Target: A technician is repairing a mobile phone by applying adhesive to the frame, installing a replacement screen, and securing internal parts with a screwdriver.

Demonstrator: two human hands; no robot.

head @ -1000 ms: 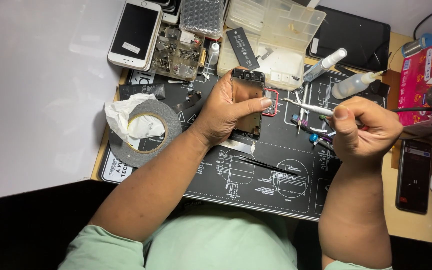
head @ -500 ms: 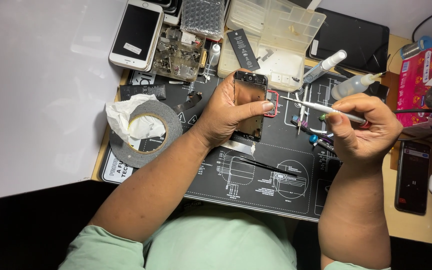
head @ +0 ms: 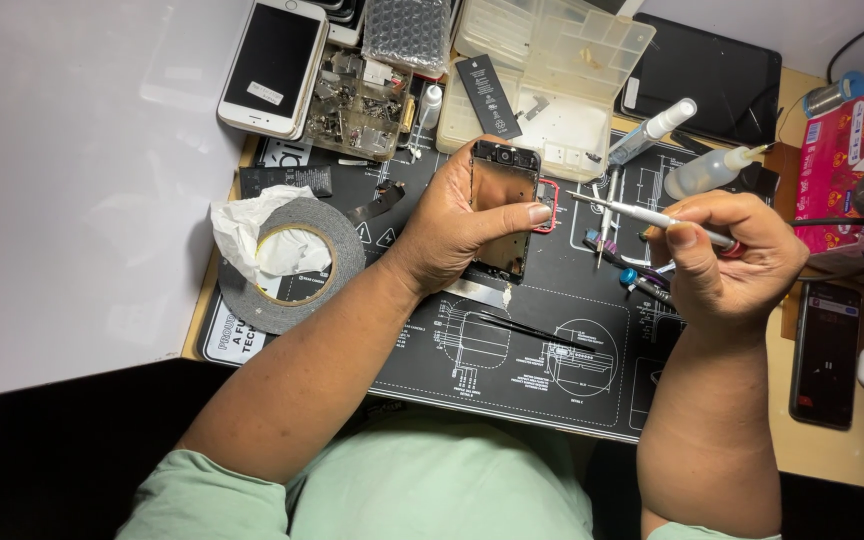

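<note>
Left hand [head: 447, 235] closed round the opened phone body [head: 504, 212], held tilted above the black work mat [head: 512, 370] on the table. My right hand [head: 727, 262] pinches a slim silver tool [head: 642, 216] (tip toward the phone); since a second ago it has risen and levelled, phone hardly moved

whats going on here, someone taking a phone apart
A person sits at a black work mat. The left hand holds an opened phone body upright above the mat. The right hand grips a slim silver tool, its tip pointing toward the phone but not touching it. A roll of tape and a parts box lie nearby.
</note>
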